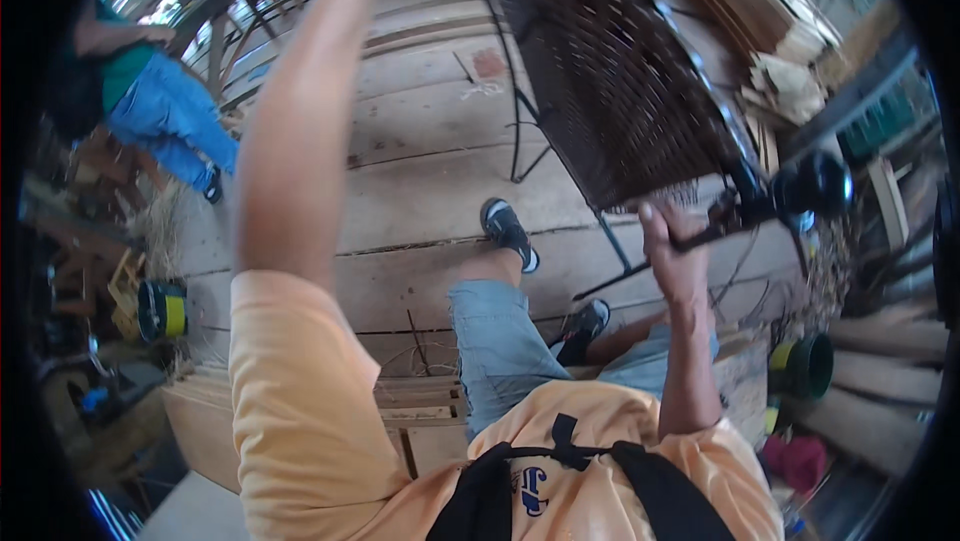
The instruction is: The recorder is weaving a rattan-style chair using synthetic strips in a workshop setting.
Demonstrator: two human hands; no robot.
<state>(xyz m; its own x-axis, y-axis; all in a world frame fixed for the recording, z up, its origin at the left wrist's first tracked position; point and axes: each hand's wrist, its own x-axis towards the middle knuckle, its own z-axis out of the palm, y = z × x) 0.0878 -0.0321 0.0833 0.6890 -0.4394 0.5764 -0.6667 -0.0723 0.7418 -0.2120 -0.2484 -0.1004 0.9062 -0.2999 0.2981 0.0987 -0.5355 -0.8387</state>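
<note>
A dark brown woven piece of furniture (pixel 620 71), perhaps a chair, stands tilted before me on thin dark metal legs. Its slatted weave narrows toward my right side. My right hand (pixel 678 253) is closed around a thin dark bar (pixel 625 279) at the piece's near lower corner; whether the bar is part of the frame I cannot tell. Beyond that hand, a glossy black rounded thing (pixel 815 189) sits at the same corner. My left arm stretches up past the top edge, blurred by motion, and the hand itself is out of the picture.
At the far left another person in blue jeans (pixel 170 106) stands by a long table. Wooden planks (pixel 400 191) form the floor. A low wooden crate (pixel 205 426) is beside me. Dark buckets with yellow bands (pixel 165 311) stand on both sides, and boards (pixel 720 1) lie at the far right.
</note>
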